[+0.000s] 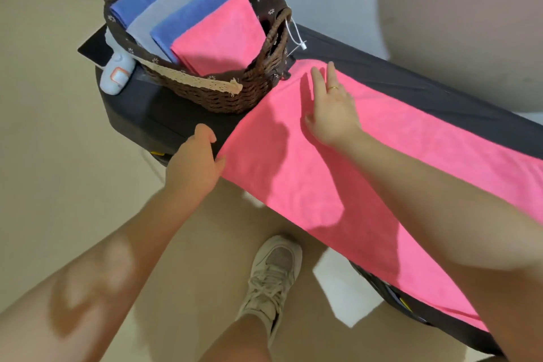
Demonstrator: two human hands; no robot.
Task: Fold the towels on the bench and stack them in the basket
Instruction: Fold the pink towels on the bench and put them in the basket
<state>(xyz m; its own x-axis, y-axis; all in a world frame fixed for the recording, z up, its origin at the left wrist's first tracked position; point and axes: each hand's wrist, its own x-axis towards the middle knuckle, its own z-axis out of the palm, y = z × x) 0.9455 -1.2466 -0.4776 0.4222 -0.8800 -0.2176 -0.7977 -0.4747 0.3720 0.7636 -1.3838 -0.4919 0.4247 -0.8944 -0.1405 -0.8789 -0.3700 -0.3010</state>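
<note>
The pink towel (367, 185) lies flat along the desk (164, 117), long way running right. Left hand (195, 164) pinches its near-left corner; right hand (332, 109) presses flat, fingers straight, beside the basket (235, 94).

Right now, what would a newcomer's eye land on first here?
The bright pink towel spread along the dark bench, with the right hand flat on it and the left hand at its near corner. Next, the wicker basket at the bench's end, holding folded blue, grey and pink towels.
</note>
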